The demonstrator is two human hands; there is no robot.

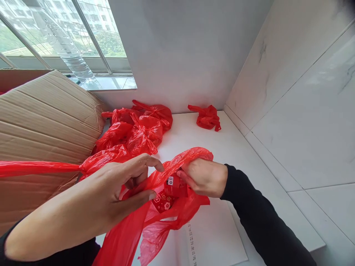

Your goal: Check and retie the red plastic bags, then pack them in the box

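My left hand (124,184) pinches one side of a thin red plastic bag (166,218), thumb and fingers closed on the film. My right hand (203,177), in a black sleeve, grips the opposite side of the bag's mouth and is closed on it. Inside the opening lies a small red packet (173,188) with white markings and a flower print. The bag hangs down over the white counter (238,147) toward me.
A heap of knotted red bags (135,129) lies behind, and a lone knotted one (206,117) near the back wall. A large cardboard box (41,125) stands at the left. A sheet printed with numbers (213,236) lies under the bag. A marble wall bounds the right.
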